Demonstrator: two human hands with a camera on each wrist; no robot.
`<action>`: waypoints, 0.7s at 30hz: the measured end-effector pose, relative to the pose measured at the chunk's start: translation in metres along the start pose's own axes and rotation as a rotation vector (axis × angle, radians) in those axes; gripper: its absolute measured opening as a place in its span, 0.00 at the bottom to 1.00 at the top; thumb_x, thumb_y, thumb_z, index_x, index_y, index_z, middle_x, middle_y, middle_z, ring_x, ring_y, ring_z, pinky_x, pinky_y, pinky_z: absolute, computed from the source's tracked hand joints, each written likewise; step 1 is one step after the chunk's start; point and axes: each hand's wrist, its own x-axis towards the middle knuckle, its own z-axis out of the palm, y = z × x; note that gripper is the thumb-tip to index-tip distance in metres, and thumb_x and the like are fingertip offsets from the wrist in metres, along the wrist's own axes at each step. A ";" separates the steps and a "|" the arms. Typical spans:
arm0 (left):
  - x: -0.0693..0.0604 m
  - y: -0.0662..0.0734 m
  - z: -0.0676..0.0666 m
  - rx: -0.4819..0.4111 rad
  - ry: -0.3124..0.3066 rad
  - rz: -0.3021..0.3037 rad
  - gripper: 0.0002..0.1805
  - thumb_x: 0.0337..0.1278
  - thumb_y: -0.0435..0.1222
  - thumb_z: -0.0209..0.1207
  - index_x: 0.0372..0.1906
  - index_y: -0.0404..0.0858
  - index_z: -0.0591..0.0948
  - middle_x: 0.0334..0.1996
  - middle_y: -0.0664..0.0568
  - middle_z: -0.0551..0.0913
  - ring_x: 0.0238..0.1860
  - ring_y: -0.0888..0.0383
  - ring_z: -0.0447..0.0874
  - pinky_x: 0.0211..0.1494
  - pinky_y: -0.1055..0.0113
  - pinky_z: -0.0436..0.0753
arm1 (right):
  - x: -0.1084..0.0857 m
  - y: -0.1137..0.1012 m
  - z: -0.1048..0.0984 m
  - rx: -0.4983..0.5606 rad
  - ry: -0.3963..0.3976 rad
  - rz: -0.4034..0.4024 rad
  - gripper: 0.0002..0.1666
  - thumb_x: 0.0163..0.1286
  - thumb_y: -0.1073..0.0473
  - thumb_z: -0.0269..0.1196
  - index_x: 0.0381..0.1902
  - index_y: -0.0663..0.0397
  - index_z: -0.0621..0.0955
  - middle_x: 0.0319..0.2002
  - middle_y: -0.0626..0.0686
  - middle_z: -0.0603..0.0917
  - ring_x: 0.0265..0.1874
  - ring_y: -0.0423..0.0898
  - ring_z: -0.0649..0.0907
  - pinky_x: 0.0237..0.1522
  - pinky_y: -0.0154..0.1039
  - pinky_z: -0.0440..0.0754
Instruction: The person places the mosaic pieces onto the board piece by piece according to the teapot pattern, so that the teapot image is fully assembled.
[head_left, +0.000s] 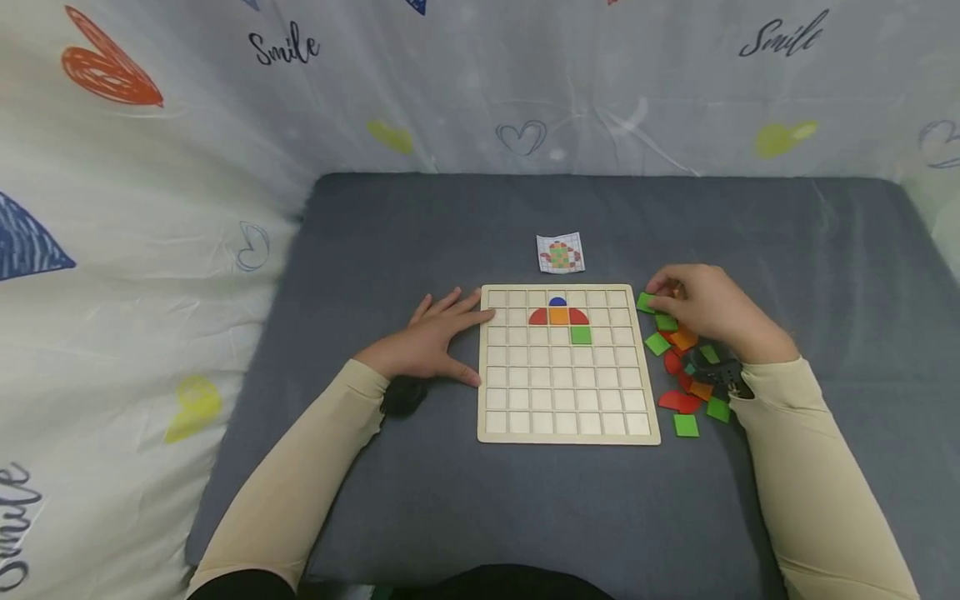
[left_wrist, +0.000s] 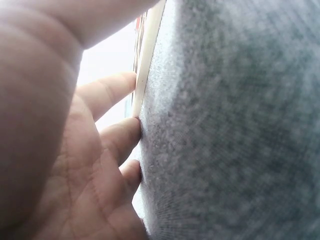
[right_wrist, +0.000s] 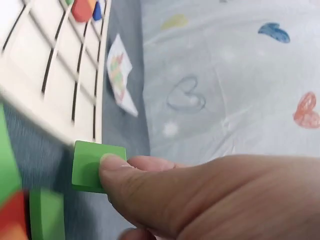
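Head view shows the right hand (head_left: 697, 305) pinching a green square tile (head_left: 644, 302) just beside the pale wooden grid board (head_left: 570, 438), near its upper right corner. The left hand (head_left: 429, 344), fingers spread, touches the board's left edge.

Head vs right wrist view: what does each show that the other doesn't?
Head only: the left hand, fingers spread at the left edge of the board; the board's full outline; both sleeves.

Right wrist only: a close-up of the thumb across the face of the held green square; one filled blue print whole, where head crops such prints at its borders.

Both: the right hand pinching that square, part of the board, the patterned card, loose pieces.
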 end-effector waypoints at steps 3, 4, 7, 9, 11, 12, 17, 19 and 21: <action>-0.001 -0.002 -0.001 0.001 0.001 0.000 0.62 0.46 0.61 0.78 0.85 0.55 0.58 0.87 0.54 0.42 0.86 0.50 0.28 0.83 0.42 0.26 | -0.001 -0.014 0.004 0.022 -0.010 -0.032 0.10 0.76 0.58 0.68 0.48 0.57 0.87 0.41 0.57 0.87 0.25 0.49 0.76 0.28 0.43 0.75; -0.002 -0.002 -0.002 0.000 0.001 -0.001 0.62 0.46 0.61 0.78 0.85 0.55 0.57 0.87 0.54 0.42 0.86 0.50 0.28 0.83 0.42 0.26 | -0.002 -0.019 0.006 0.030 -0.014 -0.046 0.09 0.76 0.58 0.68 0.48 0.57 0.87 0.41 0.57 0.87 0.25 0.48 0.77 0.29 0.43 0.76; -0.002 0.000 -0.002 -0.010 -0.002 0.004 0.62 0.46 0.61 0.78 0.85 0.55 0.57 0.87 0.53 0.43 0.86 0.50 0.28 0.83 0.42 0.26 | -0.003 -0.032 0.009 0.044 -0.013 -0.093 0.07 0.74 0.60 0.69 0.46 0.56 0.87 0.37 0.55 0.87 0.26 0.47 0.77 0.30 0.42 0.76; 0.000 0.001 -0.001 -0.017 -0.003 0.011 0.62 0.46 0.61 0.78 0.85 0.55 0.58 0.87 0.53 0.43 0.86 0.49 0.28 0.83 0.42 0.26 | -0.004 -0.038 0.011 0.058 -0.014 -0.124 0.06 0.73 0.60 0.70 0.45 0.55 0.88 0.35 0.53 0.87 0.25 0.46 0.77 0.30 0.41 0.76; 0.000 0.001 -0.001 -0.018 -0.004 0.012 0.62 0.47 0.61 0.78 0.85 0.55 0.57 0.87 0.54 0.42 0.86 0.49 0.28 0.83 0.42 0.26 | -0.004 -0.045 0.014 0.073 -0.020 -0.154 0.06 0.73 0.60 0.71 0.45 0.54 0.88 0.36 0.52 0.87 0.24 0.45 0.76 0.30 0.39 0.75; 0.000 0.001 -0.001 -0.019 -0.005 0.014 0.62 0.47 0.61 0.78 0.85 0.55 0.57 0.87 0.54 0.42 0.86 0.49 0.28 0.83 0.42 0.26 | -0.003 -0.047 0.015 0.080 -0.022 -0.168 0.06 0.72 0.60 0.71 0.45 0.54 0.88 0.36 0.51 0.87 0.23 0.45 0.76 0.29 0.39 0.75; -0.001 0.002 -0.001 -0.017 0.000 0.015 0.62 0.46 0.60 0.78 0.85 0.55 0.58 0.87 0.54 0.42 0.86 0.50 0.28 0.83 0.42 0.26 | 0.003 -0.058 0.026 0.130 -0.061 -0.220 0.06 0.70 0.60 0.73 0.44 0.52 0.89 0.39 0.50 0.87 0.22 0.43 0.76 0.31 0.38 0.74; -0.001 0.002 -0.001 -0.018 0.001 0.012 0.62 0.46 0.60 0.79 0.85 0.55 0.58 0.86 0.54 0.43 0.86 0.50 0.28 0.83 0.42 0.26 | 0.006 -0.061 0.030 0.134 -0.083 -0.234 0.06 0.71 0.60 0.73 0.44 0.51 0.89 0.40 0.49 0.87 0.23 0.42 0.77 0.32 0.38 0.75; -0.001 0.002 0.000 -0.018 0.002 0.012 0.62 0.46 0.60 0.79 0.85 0.55 0.58 0.86 0.54 0.43 0.86 0.50 0.28 0.83 0.42 0.26 | 0.009 -0.063 0.036 0.132 -0.096 -0.250 0.06 0.71 0.60 0.73 0.44 0.51 0.89 0.39 0.48 0.87 0.24 0.43 0.77 0.32 0.38 0.75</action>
